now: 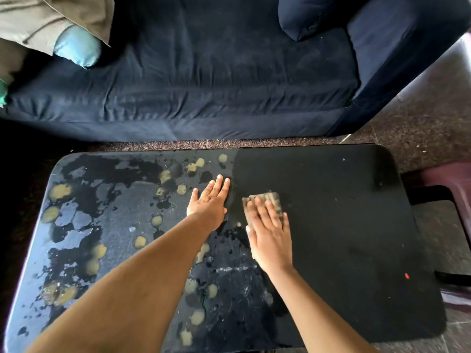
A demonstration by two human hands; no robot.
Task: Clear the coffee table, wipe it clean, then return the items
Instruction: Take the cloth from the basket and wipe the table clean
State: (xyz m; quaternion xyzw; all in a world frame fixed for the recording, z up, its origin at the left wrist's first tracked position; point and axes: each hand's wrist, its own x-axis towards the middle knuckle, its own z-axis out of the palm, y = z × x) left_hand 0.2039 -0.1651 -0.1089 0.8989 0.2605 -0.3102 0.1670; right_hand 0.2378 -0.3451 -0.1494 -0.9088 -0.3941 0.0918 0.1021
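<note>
Right grip (270, 238) presses flat on a cloth (262, 203) mid-surface (356, 225); left grip (209, 200) lies flat, fingers spread, just beside.

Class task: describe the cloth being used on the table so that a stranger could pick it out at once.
Start at the black coffee table before the dark sofa. Near its middle, the right hand presses flat on a folded tan cloth. It is the only fabric on the tabletop.

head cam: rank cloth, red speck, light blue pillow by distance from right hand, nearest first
1. Cloth: under the right hand, touching.
2. Red speck: on the coffee table, to the right.
3. Light blue pillow: on the sofa, far upper left.
</note>
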